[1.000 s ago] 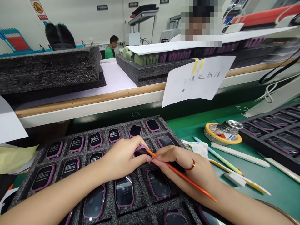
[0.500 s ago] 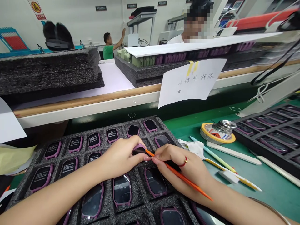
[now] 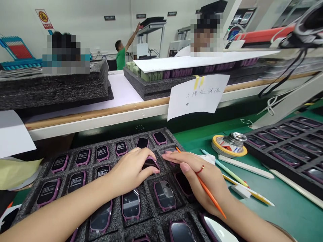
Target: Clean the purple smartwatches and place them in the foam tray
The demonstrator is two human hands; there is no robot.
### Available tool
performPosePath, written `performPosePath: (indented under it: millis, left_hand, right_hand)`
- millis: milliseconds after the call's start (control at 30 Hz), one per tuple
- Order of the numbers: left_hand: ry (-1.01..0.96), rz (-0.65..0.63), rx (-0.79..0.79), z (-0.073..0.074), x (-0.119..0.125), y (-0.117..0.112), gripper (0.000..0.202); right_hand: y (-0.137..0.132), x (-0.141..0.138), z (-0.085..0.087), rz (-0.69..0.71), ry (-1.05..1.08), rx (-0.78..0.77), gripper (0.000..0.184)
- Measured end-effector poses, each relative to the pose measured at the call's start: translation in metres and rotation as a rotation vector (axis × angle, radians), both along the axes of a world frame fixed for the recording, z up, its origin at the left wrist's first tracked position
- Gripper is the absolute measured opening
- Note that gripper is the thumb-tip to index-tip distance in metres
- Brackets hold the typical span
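Note:
My left hand (image 3: pixel 133 169) grips a purple-framed smartwatch body (image 3: pixel 150 163) between thumb and fingers, tilted over the black foam tray (image 3: pixel 173 139). A pointed orange stick (image 3: pixel 212 196) slants through my right hand (image 3: pixel 205 176), held between the fingers. The right fingertips are close to the held watch, over the tray's right side, and partly cover another watch. More purple watches fill the tray's pockets. Some, such as the watch at the back left (image 3: pixel 102 153), show white text; others, such as the watch below my hands (image 3: pixel 165 195), have dark screens.
To the right on the green bench (image 3: pixel 277 215) lie a yellow tape roll with a metal-topped container (image 3: pixel 230 144), pens, and pale flat sticks. A second watch tray (image 3: pixel 267 153) stands beyond. Ahead runs a shelf with foam blocks and a hanging handwritten paper (image 3: pixel 199 101). Co-workers are behind it.
The orange stick's tip has left the held watch. My right fingers have straightened and moved slightly right, with the stick now tucked between them. My left hand keeps its hold.

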State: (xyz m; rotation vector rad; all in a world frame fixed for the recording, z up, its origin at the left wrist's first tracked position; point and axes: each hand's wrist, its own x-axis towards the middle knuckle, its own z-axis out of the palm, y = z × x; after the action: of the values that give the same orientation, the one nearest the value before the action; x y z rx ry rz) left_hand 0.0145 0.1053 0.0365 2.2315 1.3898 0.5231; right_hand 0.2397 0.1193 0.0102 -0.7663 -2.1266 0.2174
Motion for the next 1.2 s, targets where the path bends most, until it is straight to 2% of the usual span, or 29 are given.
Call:
performPosePath:
  millis: [133, 200, 267, 367, 433, 467, 533, 600, 667, 767, 833, 1000, 1133, 1200]
  left_hand:
    - [0.043, -0.034, 0.219, -0.008, -0.002, -0.002, 0.035]
    - [0.023, -0.023, 0.254, -0.003, -0.005, -0.002, 0.044]
    - [-0.002, 0.036, 0.282, 0.011, -0.012, 0.000, 0.047]
    - [-0.011, 0.168, 0.326, 0.041, -0.027, 0.005, 0.033]
    - [0.022, 0.174, 0.304, 0.056, -0.036, 0.004, 0.026]
    - [0.051, 0.139, 0.277, 0.059, -0.039, 0.002, 0.024]
    - [0.117, 0.028, 0.211, 0.055, -0.042, -0.007, 0.020]
    - [0.175, -0.065, 0.174, 0.041, -0.044, -0.020, 0.011]
    - [0.218, -0.071, 0.183, 0.026, -0.047, -0.033, 0.022]
    - [0.252, -0.032, 0.209, 0.012, -0.056, -0.047, 0.028]
    - [0.242, -0.009, 0.218, 0.009, -0.062, -0.051, 0.029]
    - [0.161, 0.011, 0.236, 0.007, -0.069, -0.056, 0.029]
    - [0.107, 0.004, 0.245, 0.006, -0.070, -0.059, 0.021]
    - [0.085, 0.011, 0.240, 0.005, -0.070, -0.060, 0.019]
  right_hand:
    - [0.005, -0.002, -0.004, 0.040, 0.051, -0.104, 0.031]
    - [0.006, -0.003, -0.005, 0.040, 0.077, -0.164, 0.031]
    - [0.006, -0.004, -0.005, 0.037, 0.093, -0.193, 0.029]
    - [0.004, -0.005, -0.005, 0.032, 0.123, -0.224, 0.026]
    - [0.003, -0.006, -0.005, 0.038, 0.139, -0.249, 0.027]
    - [0.003, -0.006, -0.003, 0.041, 0.141, -0.257, 0.029]
    - [0.004, -0.007, 0.001, 0.046, 0.123, -0.257, 0.034]
    - [0.006, -0.008, 0.007, 0.052, 0.073, -0.240, 0.040]
    - [0.008, -0.011, 0.015, 0.066, -0.005, -0.227, 0.043]
    - [0.012, -0.020, 0.026, 0.090, -0.158, -0.234, 0.029]
    - [0.017, -0.029, 0.030, 0.076, -0.255, -0.228, 0.023]
    - [0.028, -0.057, 0.036, 0.021, -0.384, -0.178, 0.026]
    - [0.025, -0.072, 0.030, 0.055, -0.354, -0.162, 0.028]
    - [0.021, -0.072, 0.023, 0.071, -0.322, -0.167, 0.035]
